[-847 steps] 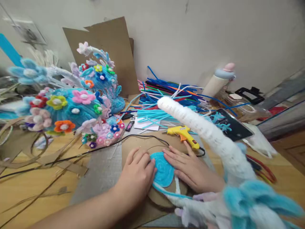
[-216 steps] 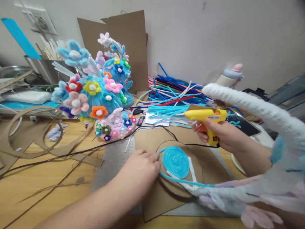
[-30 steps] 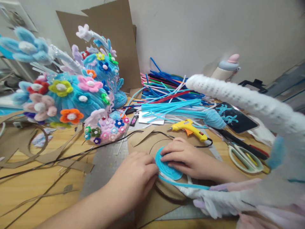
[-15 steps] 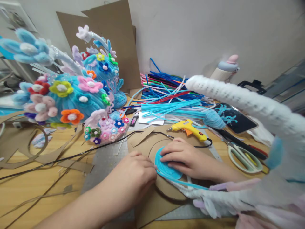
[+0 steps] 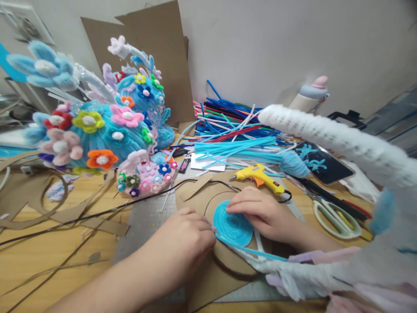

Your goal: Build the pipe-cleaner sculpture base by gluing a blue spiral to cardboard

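A flat round coil of bright blue pipe cleaner (image 5: 233,225) lies over a piece of brown cardboard (image 5: 198,276). From its lower left edge, a loose blue strand (image 5: 257,252) runs off to the right. My left hand (image 5: 192,237) is closed at the coil's left edge, pinching the blue pipe cleaner; its fingertips are partly hidden. My right hand (image 5: 260,208) rests its outstretched fingertips on the coil's upper right part, with the thumb out of sight. Just beyond sits a yellow glue gun (image 5: 260,177).
Flower-covered blue pipe-cleaner baskets (image 5: 97,134) stand on the left. A heap of coloured pipe cleaners (image 5: 231,130) lies at the back. Scissors (image 5: 337,217) and a phone (image 5: 325,163) are on the right. A white wrapped handle (image 5: 339,134) arches across the near right. A black cord (image 5: 97,211) crosses the table.
My right hand has drawn back to the right across the coil, uncovering more of it. My left hand keeps its pinch at the left edge. The view has shifted slightly.
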Tool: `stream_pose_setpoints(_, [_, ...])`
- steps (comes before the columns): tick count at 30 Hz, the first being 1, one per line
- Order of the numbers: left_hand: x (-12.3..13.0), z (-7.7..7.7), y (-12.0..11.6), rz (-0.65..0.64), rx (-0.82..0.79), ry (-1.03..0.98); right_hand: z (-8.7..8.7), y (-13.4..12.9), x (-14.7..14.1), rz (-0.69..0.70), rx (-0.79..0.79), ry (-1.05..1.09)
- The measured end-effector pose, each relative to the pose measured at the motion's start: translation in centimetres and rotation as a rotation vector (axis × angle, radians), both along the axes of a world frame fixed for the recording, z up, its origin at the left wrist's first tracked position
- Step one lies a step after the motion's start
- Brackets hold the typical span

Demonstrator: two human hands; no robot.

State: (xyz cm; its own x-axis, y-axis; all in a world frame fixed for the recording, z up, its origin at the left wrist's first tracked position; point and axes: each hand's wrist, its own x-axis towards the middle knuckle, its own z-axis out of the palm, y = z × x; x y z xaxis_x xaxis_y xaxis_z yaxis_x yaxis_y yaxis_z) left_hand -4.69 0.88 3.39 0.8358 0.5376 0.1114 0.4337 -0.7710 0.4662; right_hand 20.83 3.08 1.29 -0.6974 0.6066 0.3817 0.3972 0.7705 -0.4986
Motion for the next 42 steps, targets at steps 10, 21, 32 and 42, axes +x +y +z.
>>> stream_pose_setpoints(10, [0.0,0.0,0.0,-0.002,0.014,0.017,0.3,-0.3,-0.5,0.057,-0.088,-0.058])
stream_pose_setpoints(21, [0.1,0.1,0.0,-0.006,0.021,0.019,-0.2,-0.4,-1.1,0.002,-0.049,-0.103])
stream_pose_setpoints(32, [0.4,0.1,0.0,-0.001,0.041,0.076,0.1,-0.8,-1.5,0.024,0.113,-0.228])
stream_pose_setpoints(42, [0.3,0.1,-0.4,-0.005,0.084,0.041,0.4,-0.4,-1.5,0.038,0.095,-0.042])
